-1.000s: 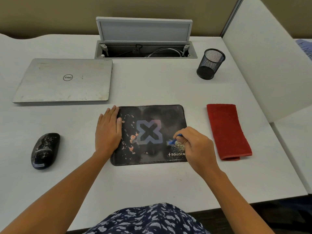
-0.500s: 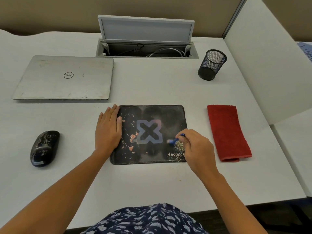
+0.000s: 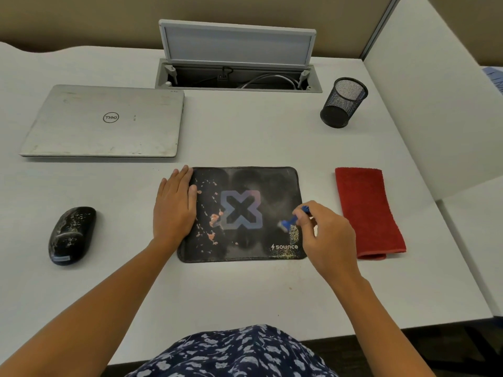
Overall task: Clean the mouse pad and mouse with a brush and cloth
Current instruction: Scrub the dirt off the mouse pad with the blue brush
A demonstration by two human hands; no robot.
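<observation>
Head view gives me a pale, matte counter [image 3: 245, 137] backed by a tan wall [image 3: 81, 20]. At far left I see the black mouse [image 3: 72, 235] lying on the counter, its shell speckled with light flecks, well apart from the pad. Behind it a closed silver laptop [image 3: 106, 121] lies flat. Moving right, the left hand [image 3: 174, 208] rests palm down on the left edge of the mouse pad [image 3: 261, 183], fingers straight, so that grip is apart and holds nothing. The dark pad lies flat toward the front of the counter, with pinkish crumbs [image 3: 212, 221] scattered over its left half and a patch of fine yellowish specks [image 3: 294, 235] by its near right corner. Behind the pad, at the back of the counter, a grey cable hatch [image 3: 236, 77] has its lid raised, cables showing inside. The right hand [image 3: 326, 238] sits over the pad's right edge, its grip clamped on a small blue brush [image 3: 292, 220]. The brush head is down beside the specks, too blurred for me to tell whether the bristles touch. Just right of that hand a folded red cloth [image 3: 367, 210] lies on the counter, apart from the pad. Farther back a black mesh cup [image 3: 343, 103] stands upright. A white partition [image 3: 435, 104] closes off the right side.
</observation>
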